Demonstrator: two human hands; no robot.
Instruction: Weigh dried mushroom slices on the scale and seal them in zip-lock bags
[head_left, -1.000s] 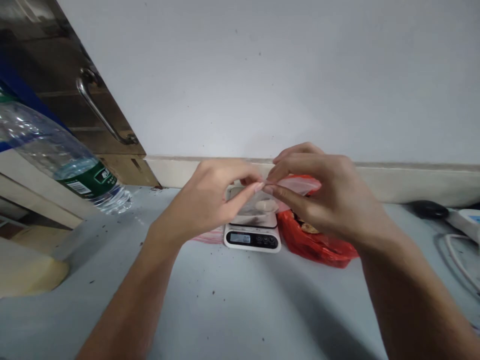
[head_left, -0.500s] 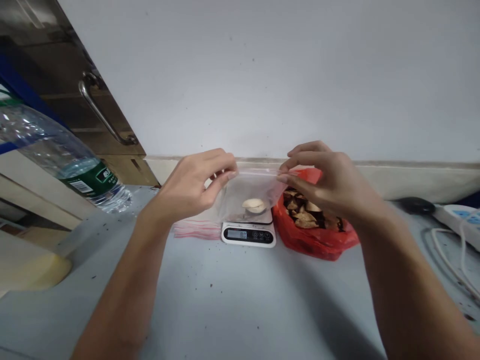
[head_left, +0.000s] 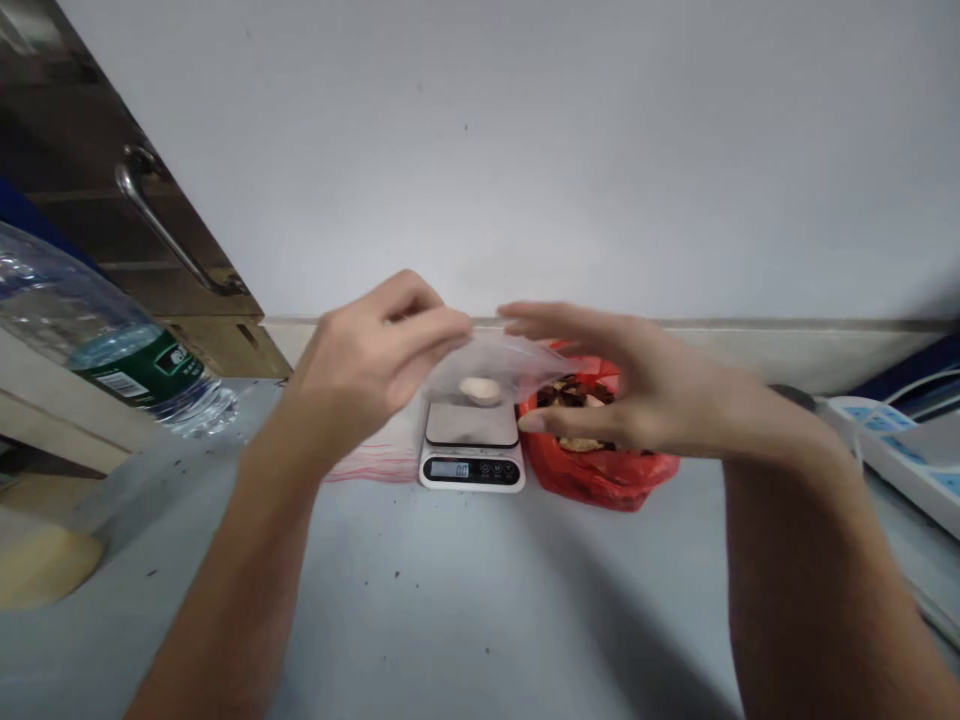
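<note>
My left hand [head_left: 375, 350] pinches the top left of a clear zip bag [head_left: 514, 360], which hangs above a small white kitchen scale [head_left: 472, 470]. A pale, oval piece [head_left: 480, 390] lies inside the bag. The scale's display appears to read 0.0. My right hand [head_left: 630, 385] is open and slightly blurred, thumb and fingers spread at the bag's right side. Below it stands an open red plastic bag [head_left: 592, 485] holding brown and pale dried pieces [head_left: 581, 443], partly hidden by that hand. Flat zip bags [head_left: 379, 455] with red seal lines lie left of the scale.
A water bottle [head_left: 142, 360] with a green label is at the left, near a cabinet handle [head_left: 165, 225]. A white power strip [head_left: 892, 450] with cables lies at the right. The wall [head_left: 525, 180] rises close behind the scale. Dark crumbs dot the grey tabletop [head_left: 427, 620].
The zip bag has risen off the scale, whose reading has dropped from about 8.0 to 0.0. My right hand has let go of the bag's right edge and opened. The view has shifted slightly.
</note>
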